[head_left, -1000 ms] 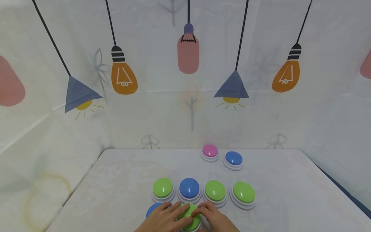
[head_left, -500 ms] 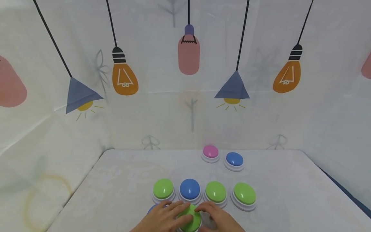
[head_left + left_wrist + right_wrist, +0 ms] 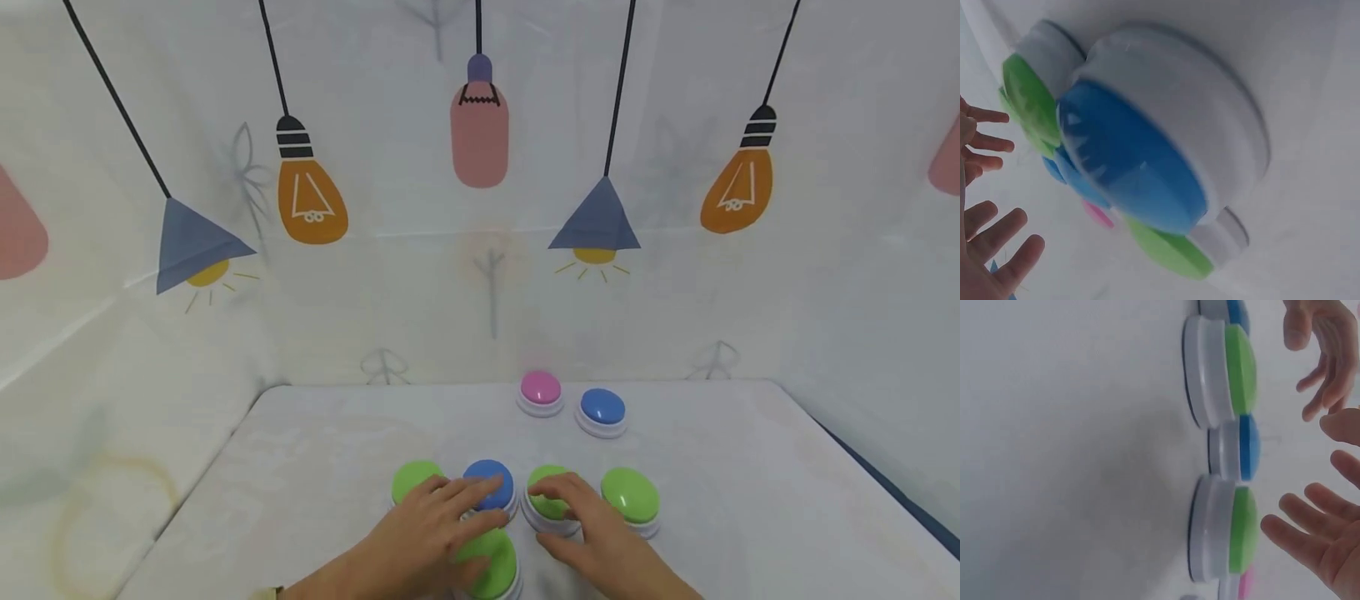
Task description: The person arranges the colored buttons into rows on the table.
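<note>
My left hand (image 3: 423, 529) hovers over the front row of dome push buttons, fingers spread and holding nothing. Below it lies a green button (image 3: 491, 571) on a white round base. The blue button (image 3: 1129, 156) beside that one is large in the left wrist view, but the hand covers it in the head view. To the right, my right hand (image 3: 600, 533) hangs with loosely bent fingers and a gap between thumb and fingertips. It overlaps another green button (image 3: 551, 500) in the head view. In the right wrist view, green button domes (image 3: 1244, 528) stand apart from the fingers.
Behind the hands runs a row with a green button (image 3: 415, 479), a blue button (image 3: 491, 483) and a green button (image 3: 630, 496) at its right end. Farther back are a pink button (image 3: 541, 388) and a blue button (image 3: 603, 407). A lamp-printed cloth (image 3: 420, 292) encloses the white table (image 3: 315, 467).
Both hands have lifted away from the front green button and moved forward. My right hand has also shifted right, widening the gap between the hands. The buttons stay in place.
</note>
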### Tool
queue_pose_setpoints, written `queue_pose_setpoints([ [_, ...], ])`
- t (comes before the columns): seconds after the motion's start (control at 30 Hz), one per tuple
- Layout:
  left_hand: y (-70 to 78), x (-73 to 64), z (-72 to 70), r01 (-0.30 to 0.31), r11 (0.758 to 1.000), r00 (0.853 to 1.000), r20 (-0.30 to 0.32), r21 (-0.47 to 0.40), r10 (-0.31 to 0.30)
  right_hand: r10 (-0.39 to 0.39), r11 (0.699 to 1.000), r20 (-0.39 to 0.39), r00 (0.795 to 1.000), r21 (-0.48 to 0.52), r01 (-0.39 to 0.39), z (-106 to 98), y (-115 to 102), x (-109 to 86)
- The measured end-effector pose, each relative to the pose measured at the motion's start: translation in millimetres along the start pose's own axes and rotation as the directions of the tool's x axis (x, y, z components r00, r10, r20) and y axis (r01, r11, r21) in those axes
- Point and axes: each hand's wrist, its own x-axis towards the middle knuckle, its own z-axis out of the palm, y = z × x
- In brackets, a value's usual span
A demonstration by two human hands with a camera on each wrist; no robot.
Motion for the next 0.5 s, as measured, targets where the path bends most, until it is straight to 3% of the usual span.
queue_pose_setpoints([
  [0.13, -10.6, 14.6, -1.9, 0.04, 0.999, 0.998, 0.045, -0.018, -0.039, -0.001, 0.995, -0.073, 0.997, -0.104, -0.006, -13, 3, 7.8],
  [0.3, -24.9, 32.6, -1.6, 0.073, 0.997, 0.99, 0.116, 0.017, -0.074, 0.042, 0.972, -0.098, 0.994, -0.226, -0.063, -30, 10, 20.5],
  [0.4, -33.7, 42.4, 0.3, 0.062, 0.996, 0.986, 0.153, 0.071, -0.072, 0.063, 0.964, -0.109, 0.992, -0.251, -0.089, -36, 16, 26.0],
  [0.5, -43.3, 52.2, 2.7, 0.04, 0.991, 0.987, 0.149, 0.127, -0.058, 0.108, 0.964, -0.109, 0.988, -0.232, -0.131, -40, 21, 28.6],
])
